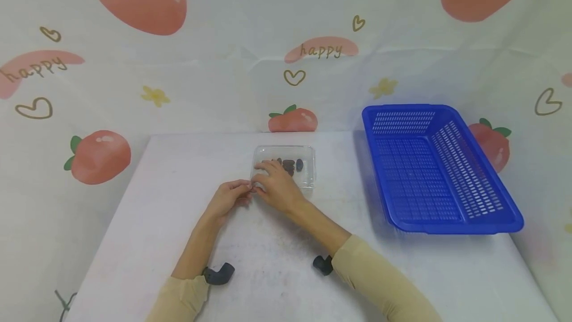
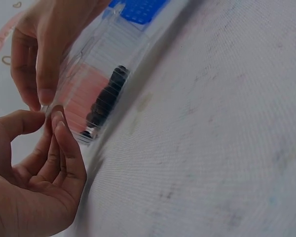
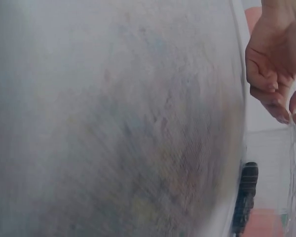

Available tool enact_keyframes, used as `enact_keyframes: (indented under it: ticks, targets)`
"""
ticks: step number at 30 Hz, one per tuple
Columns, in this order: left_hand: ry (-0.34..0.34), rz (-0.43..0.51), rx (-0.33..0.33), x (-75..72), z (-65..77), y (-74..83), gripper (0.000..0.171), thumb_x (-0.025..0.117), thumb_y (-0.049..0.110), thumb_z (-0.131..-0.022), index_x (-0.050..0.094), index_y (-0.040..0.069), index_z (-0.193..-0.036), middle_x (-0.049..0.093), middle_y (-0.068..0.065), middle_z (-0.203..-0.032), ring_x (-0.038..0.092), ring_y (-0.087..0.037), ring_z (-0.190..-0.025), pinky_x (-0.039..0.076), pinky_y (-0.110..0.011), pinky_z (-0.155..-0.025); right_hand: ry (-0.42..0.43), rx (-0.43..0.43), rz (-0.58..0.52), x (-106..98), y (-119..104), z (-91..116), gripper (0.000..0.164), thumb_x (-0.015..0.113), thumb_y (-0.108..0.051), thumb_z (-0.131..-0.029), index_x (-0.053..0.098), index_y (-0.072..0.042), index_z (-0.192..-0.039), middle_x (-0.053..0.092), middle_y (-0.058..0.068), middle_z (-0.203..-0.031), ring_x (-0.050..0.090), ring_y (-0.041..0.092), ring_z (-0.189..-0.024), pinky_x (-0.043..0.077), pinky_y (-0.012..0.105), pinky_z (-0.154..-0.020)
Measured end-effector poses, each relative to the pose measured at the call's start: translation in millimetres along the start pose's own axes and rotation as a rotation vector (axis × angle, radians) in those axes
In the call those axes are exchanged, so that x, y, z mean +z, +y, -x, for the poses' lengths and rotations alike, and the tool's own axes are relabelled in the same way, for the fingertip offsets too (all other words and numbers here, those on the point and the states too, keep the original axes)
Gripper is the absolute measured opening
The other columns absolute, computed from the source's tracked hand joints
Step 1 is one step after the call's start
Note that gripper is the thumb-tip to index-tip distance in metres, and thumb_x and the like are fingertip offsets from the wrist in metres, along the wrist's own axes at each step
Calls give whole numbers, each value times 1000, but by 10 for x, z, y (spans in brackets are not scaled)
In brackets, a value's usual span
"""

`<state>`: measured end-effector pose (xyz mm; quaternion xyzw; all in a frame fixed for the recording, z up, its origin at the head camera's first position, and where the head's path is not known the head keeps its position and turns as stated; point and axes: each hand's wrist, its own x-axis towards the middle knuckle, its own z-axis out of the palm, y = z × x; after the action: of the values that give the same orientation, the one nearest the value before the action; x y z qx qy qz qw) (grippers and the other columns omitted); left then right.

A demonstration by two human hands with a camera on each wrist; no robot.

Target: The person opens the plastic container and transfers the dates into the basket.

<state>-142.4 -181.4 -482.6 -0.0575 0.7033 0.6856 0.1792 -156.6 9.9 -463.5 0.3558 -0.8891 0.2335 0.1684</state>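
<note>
A clear plastic box (image 1: 306,178) sits toward the back of the table, with several dark oblong pieces (image 1: 289,165) on its floor. My left hand (image 1: 227,201) pinches the box's near left corner between thumb and fingertips. At that same corner, the thumb and fingers of my right hand (image 1: 280,190) pinch the rim, the hand reaching across the front of the box and hiding part of it. Through the ribbed wall (image 2: 123,37) in the left wrist view, the dark pieces (image 2: 108,96) lie in a row low in the box. The fingertips of both hands meet there.
A large blue plastic basket (image 1: 420,178) with slotted sides stands at the right of the table. Behind the table hangs a white cloth (image 1: 232,88) printed with red fruit and hearts. The white tabletop (image 1: 268,272) shows faint stains.
</note>
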Motion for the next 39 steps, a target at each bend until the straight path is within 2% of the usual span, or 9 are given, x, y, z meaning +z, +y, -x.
enact_keyframes:
  ticks: [6, 12, 18, 26, 32, 39]
  targets:
    - [2, 3, 14, -6, -11, -51, 29, 58, 12, -99, 62, -11, -117, 71, -1, -89, 66, -12, -82, 56, -21, -72, 11, 14, 12, 35, -50, -4, 11, 80, -18, -84, 75, -14, -92, 62, 11, -123, 55, 29, -122, 36, 53, -111]
    - [7, 27, 16, -20, -16, -94, 25, 59, 12, -98, 66, -8, -113, 72, -2, -90, 67, -13, -85, 56, -21, -74, 25, 13, 26, 68, -53, 11, 11, 80, -22, -85, 76, -15, -92, 63, 8, -123, 55, 25, -123, 34, 48, -114]
    - [-7, 58, 22, -33, -26, -111, 25, 59, 11, -98, 65, -8, -113, 71, -1, -92, 66, -13, -88, 55, -21, -76, 42, -1, 9, 90, -50, 21, 12, 80, -20, -85, 77, -13, -93, 64, 9, -122, 57, 24, -123, 38, 47, -111]
    - [-4, 78, 32, -4, -27, -79, 22, 57, 6, -98, 66, -8, -112, 71, -2, -90, 66, -13, -86, 55, -20, -74, 86, -29, -21, 98, -27, 27, 8, 80, -13, -84, 76, -9, -90, 65, 13, -121, 58, 32, -122, 39, 47, -110]
    - [-1, 91, 32, 1, -47, -86, 20, 57, 7, -98, 67, -7, -109, 70, -2, -89, 65, -14, -86, 55, -21, -73, 100, -80, 64, 109, -24, 16, 8, 78, -14, -86, 74, -8, -90, 66, 13, -121, 59, 32, -121, 42, 49, -107]
    - [5, 75, 14, 0, -59, -90, 18, 58, 9, -98, 68, -3, -108, 71, -3, -90, 65, -14, -86, 55, -22, -74, 107, -188, 231, 117, -47, 24, 14, 73, -15, -90, 69, -2, -94, 65, 12, -120, 62, 34, -117, 49, 49, -100]
